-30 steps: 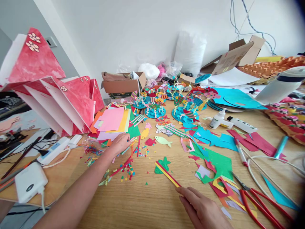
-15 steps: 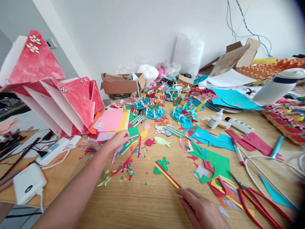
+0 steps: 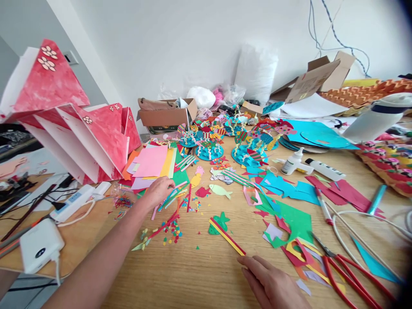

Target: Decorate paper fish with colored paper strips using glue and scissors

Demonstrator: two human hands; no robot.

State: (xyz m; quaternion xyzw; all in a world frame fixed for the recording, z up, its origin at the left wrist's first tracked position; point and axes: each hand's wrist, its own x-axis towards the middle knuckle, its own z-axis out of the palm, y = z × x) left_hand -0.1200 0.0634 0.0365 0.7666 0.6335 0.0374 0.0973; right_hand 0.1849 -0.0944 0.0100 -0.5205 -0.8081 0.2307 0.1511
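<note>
- The left hand [image 3: 158, 192] is stretched out over a loose bundle of thin paper strips [image 3: 175, 198], which lies just in front of the stack of coloured sheets [image 3: 154, 165] on the wooden surface [image 3: 199, 274].
- Its fingers curl down narrowly onto the strips; whether they pinch 1 strip or only touch the bundle I cannot tell, since the back of the hand hides the tips.
- The right hand [image 3: 273, 285] lies flat and relaxed near the person, well in front of the stack and to the right, fingers loosely together and holding nothing; its fingertip sits at the near end of the red and yellow strip [image 3: 227, 236].
- That strip runs diagonally across a green paper fish [image 3: 218, 223], touching it.
- To pick a strip well, it seems best to pinch a single strip near its end and draw it along its length, so the neighbours stay put.
- The confetti scraps [image 3: 169, 231] in front of the bundle would scatter at a sideways sweep, so a lift looks safer than a drag.
- Keeping the right fingertip pressed on the red and yellow strip would hold it square over the fish.
- Red-handled scissors [image 3: 350, 277] lie far right of the stack, clear of both hands.
</note>
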